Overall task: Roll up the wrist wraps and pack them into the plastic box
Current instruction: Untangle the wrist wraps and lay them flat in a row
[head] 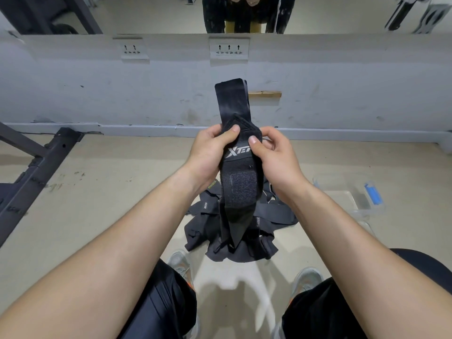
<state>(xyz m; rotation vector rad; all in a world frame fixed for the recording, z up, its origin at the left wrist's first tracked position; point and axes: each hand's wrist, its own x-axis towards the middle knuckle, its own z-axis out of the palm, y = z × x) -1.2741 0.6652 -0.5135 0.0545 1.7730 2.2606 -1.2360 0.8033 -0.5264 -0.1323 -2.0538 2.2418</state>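
Both hands are clamping one black wrap [241, 152] upright, left grip [210, 152] and right grip [274, 155]; more wraps [269, 216] are lying on the floor [97, 204].

- A pale beige floor [110, 192] carries everything.
- A loose heap of black wrist wraps [203, 231] lies mid-floor, near the person's feet.
- A clear plastic box [342, 194] sits open to the right, a blue piece [373, 193] inside it.
- A dark metal frame [41, 167] stands at the left.
- Two grey shoes [179, 263] are planted at the near edge.
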